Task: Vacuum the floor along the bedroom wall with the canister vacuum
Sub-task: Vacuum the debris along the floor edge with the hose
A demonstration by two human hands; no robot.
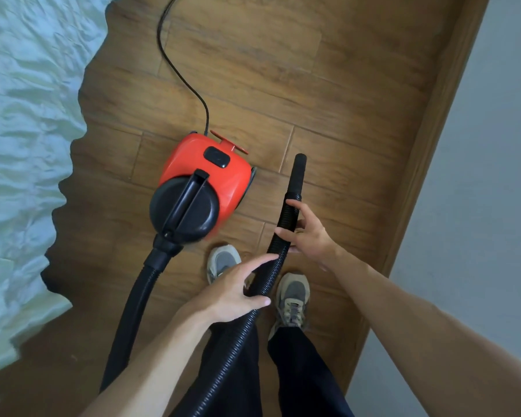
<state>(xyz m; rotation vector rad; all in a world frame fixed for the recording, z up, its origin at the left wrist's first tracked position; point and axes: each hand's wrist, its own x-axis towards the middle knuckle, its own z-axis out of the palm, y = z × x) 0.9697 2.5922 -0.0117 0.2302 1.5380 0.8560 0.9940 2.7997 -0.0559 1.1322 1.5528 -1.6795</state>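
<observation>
- Our right hand (309,228) grips the corrugated hose (263,281) just below its nozzle (298,173); our left hand (235,291) clasps it lower, thumb and forefinger around it.
- The red canister vacuum (205,176) stands on the wood floor (328,85), midway between its bed-side and wall-side edges.
- Its power cord (181,76) trails toward the far edge.

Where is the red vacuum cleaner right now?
The red vacuum cleaner sits on the wooden floor mid-picture in the head view, with the bed to its left and the black hose to its right.
</observation>
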